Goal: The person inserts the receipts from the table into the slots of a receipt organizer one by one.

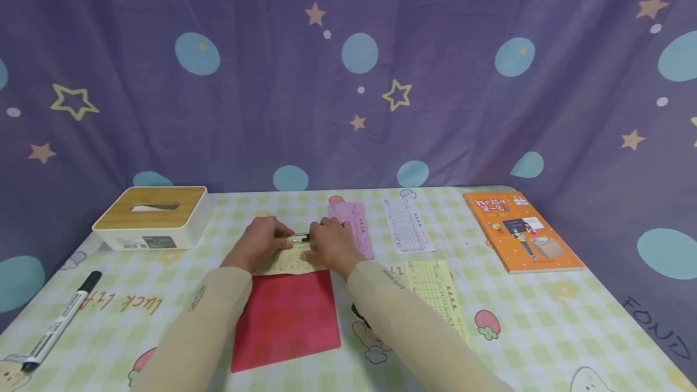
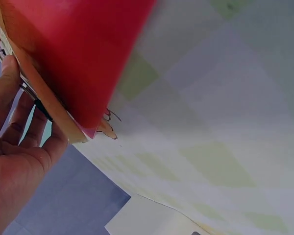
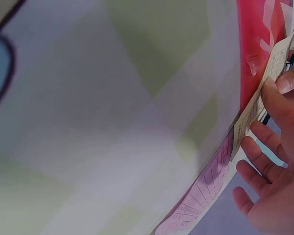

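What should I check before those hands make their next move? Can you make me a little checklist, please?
1. Both hands on the yellow slip: ok. The left hand and right hand hold it near its far end, where this yellow slip meets the fastener.
2. Silver-and-black fastener gripping the paper: cannot tell, fingers hide much of it.
3. Red folder within easy reach: ok, just on the person's side of the slip.
4. Pink slip well clear of the right hand: not ok, it lies right beside it.
5. Marker out of the way: ok, off at the table's left.
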{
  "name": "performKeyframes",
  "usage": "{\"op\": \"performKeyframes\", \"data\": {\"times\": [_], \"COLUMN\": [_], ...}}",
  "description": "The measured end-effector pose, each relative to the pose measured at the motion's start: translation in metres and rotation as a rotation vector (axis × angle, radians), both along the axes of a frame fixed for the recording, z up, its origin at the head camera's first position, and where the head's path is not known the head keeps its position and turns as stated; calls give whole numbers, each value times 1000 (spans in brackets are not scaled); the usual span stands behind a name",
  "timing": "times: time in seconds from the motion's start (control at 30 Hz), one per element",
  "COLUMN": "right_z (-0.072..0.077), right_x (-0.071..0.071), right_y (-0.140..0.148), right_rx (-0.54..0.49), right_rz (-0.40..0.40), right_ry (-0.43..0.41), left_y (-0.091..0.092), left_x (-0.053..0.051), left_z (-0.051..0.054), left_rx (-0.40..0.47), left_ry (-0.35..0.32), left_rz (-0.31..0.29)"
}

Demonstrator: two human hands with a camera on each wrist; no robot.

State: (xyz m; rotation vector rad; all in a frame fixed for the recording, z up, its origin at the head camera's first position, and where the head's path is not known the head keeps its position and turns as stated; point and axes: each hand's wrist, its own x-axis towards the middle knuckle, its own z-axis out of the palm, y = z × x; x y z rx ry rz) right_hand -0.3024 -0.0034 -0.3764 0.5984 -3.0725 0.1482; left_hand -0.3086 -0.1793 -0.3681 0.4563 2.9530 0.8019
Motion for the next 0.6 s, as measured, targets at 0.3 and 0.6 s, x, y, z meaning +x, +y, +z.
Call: {"op": "performKeyframes", "data": {"times": [0.3, 0.6], "right_z": [3, 6], "right_x": [1, 1], "right_y": [-3, 0], "right_rx": [-24, -30], "right_rz": [-14, -9], "right_ry": [-58, -68], "left_y": [-4, -1], "left_x": [-6, -8], "left_z": [-5, -2], "left_rx": [-18, -21], "left_ry": [-11, -15], "left_rz": [-6, -6]}}
